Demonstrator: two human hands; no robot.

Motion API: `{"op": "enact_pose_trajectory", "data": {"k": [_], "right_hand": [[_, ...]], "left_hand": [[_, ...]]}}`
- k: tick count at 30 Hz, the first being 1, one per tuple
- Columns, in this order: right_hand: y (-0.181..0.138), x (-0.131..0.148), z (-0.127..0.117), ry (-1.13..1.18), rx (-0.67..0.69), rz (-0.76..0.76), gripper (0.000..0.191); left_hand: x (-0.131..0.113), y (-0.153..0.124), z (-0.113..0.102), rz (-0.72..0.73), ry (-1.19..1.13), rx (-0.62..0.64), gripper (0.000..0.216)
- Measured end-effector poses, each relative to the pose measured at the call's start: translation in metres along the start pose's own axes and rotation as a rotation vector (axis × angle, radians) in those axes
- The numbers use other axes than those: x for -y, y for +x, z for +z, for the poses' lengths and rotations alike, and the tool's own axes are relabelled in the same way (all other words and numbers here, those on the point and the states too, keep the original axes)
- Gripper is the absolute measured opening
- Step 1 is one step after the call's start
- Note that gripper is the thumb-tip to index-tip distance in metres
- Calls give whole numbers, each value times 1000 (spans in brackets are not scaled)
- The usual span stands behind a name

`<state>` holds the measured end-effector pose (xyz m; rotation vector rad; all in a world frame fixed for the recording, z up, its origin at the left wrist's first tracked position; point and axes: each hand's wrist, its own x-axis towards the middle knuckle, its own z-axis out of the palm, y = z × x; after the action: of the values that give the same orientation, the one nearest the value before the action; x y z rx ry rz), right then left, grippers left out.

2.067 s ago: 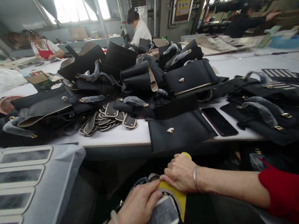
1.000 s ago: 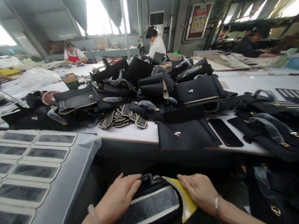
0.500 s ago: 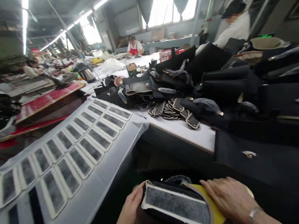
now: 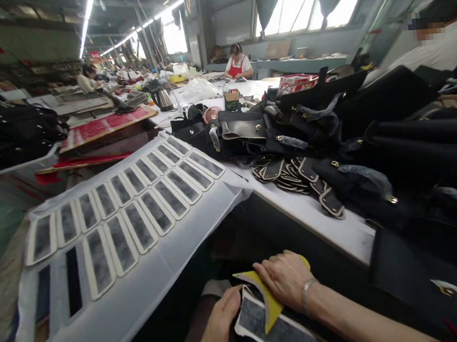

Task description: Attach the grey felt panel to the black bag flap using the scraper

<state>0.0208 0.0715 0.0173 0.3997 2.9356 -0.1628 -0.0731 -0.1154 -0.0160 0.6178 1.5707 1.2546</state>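
My left hand (image 4: 220,319) grips the near-left corner of a black bag, low in the head view. The bag's upturned base carries a dark grey panel with a pale border (image 4: 256,316). My right hand (image 4: 284,280) is closed around a flat yellow scraper (image 4: 273,307) with a curved pale edge. The scraper's lower point lies over the panel, and its other tip reaches past the corner by my left fingers. Below the frame edge and in shadow, most of the bag is hidden.
At left, a white-covered board (image 4: 167,255) bears two rows of pale-bordered grey panels (image 4: 123,242). Dark flaps with metal fittings (image 4: 288,174) lie heaped on the white table (image 4: 319,222). Black bags (image 4: 412,141) crowd the right. A kettle (image 4: 162,98) and co-workers are farther back.
My right hand has moved left with the yellow scraper, from the panel's right end to near its left corner. My left hand stays on the bag; the head view has swung left.
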Motion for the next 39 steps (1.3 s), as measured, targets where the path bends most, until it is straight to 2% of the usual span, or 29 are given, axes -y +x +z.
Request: {"op": "enact_pose_trajectory", "data": {"k": [3, 7, 13, 17, 20, 22, 25, 28, 30, 34, 36, 39], "right_hand": [[20, 7, -4, -7, -10, -81, 54], [36, 8, -10, -24, -8, -232, 55], [52, 6, -16, -58, 13, -428, 54], [60, 3, -14, -73, 22, -522, 51], [62, 2, -11, -77, 22, -577, 50], [63, 0, -11, -77, 20, -598, 51], [62, -1, -11, -74, 17, -619, 50], [61, -4, -13, -69, 21, -637, 49], [59, -7, -13, -67, 26, -642, 49], [50, -11, -8, -57, 45, -637, 48], [44, -12, -5, -50, 54, -618, 47], [35, -11, -3, -40, 61, -578, 48]], "left_hand": [[18, 3, 3, -11, -145, -55, 59], [37, 5, 8, -56, -239, -173, 81], [36, 1, 18, -10, -262, -334, 92], [31, -1, 24, 34, -296, -437, 79], [31, -1, 26, 60, -344, -461, 57], [31, -1, 27, 77, -334, -469, 50], [29, -2, 27, 110, -226, -524, 44], [27, -4, 23, 178, -11, -597, 34], [27, -5, 19, 223, 140, -581, 29], [31, -7, 8, 312, 435, -420, 30], [30, -7, 4, 328, 517, -360, 32], [21, -8, -1, 266, 532, -269, 35]]}}
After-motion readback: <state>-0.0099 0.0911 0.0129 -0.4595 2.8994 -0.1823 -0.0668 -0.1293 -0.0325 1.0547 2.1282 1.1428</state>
